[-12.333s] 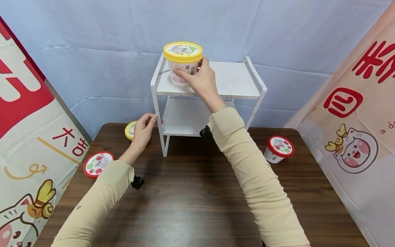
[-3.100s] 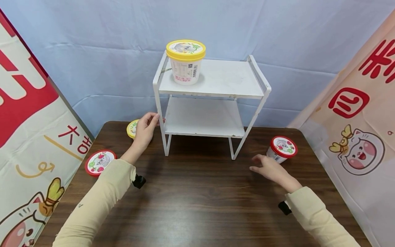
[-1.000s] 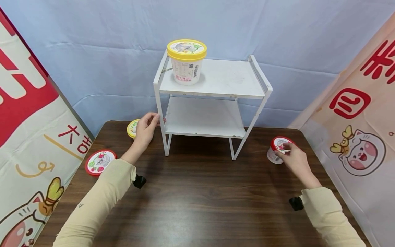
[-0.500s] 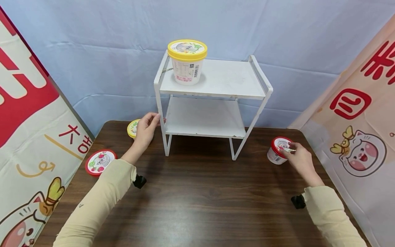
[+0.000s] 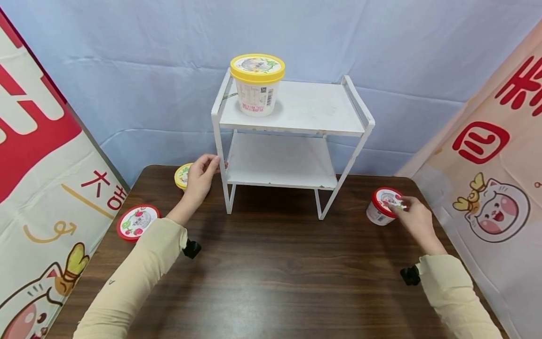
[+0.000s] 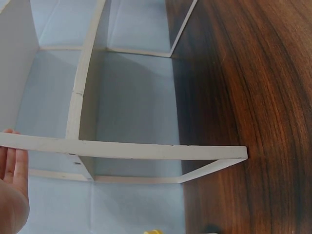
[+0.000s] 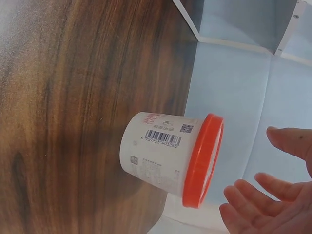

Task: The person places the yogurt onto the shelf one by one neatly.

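Red colours the leftmost lid (image 5: 138, 222), yellow the next lid (image 5: 181, 176); the left hand (image 5: 199, 176) has its grip pinching the white rack (image 5: 313, 107), presumably steadying it under the yellow-lidded tub (image 5: 256, 89). Rightward, a red-lidded tub (image 5: 378, 214) stands on the table (image 5: 262, 268), overlapped by the right hand (image 5: 417, 220); only the right wrist view shows that grip spread, not touching.

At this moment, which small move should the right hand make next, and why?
Probably lower the right hand slightly and close it around the nearby red-lidded tub: the right wrist view shows a gap between hand and lid, while the left hand holds the white rack.
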Tool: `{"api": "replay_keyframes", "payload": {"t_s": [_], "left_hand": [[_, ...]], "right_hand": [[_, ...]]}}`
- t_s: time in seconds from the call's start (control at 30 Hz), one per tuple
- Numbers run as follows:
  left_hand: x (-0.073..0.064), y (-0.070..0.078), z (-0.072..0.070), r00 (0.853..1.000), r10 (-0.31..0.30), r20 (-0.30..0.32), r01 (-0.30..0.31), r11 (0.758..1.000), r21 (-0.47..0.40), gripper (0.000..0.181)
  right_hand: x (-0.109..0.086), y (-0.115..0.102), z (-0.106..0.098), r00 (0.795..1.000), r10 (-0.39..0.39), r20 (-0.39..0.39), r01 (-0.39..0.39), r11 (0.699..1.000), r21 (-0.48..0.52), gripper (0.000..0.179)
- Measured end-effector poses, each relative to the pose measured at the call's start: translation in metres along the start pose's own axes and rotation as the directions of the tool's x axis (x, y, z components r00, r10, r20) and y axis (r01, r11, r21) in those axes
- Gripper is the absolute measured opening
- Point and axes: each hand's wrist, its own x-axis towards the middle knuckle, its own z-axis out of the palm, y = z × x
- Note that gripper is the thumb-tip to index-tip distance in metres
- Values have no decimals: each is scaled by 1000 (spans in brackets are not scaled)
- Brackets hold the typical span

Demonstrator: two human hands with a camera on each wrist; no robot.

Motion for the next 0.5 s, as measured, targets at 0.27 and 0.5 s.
{"api": "replay_keyframes", "payload": {"t_s": [0.27, 0.5], "left_hand": [[0, 0, 0, 1000, 4, -3, -4, 1000, -12, 22], [1, 0, 0, 1000, 2, -11, -2, 1000, 3, 23]], "right_hand": [[2, 10, 2, 999, 46, -2, -46, 999, 24, 56], [3, 19, 6, 991, 125, 38, -127, 991, 50, 68]]}}
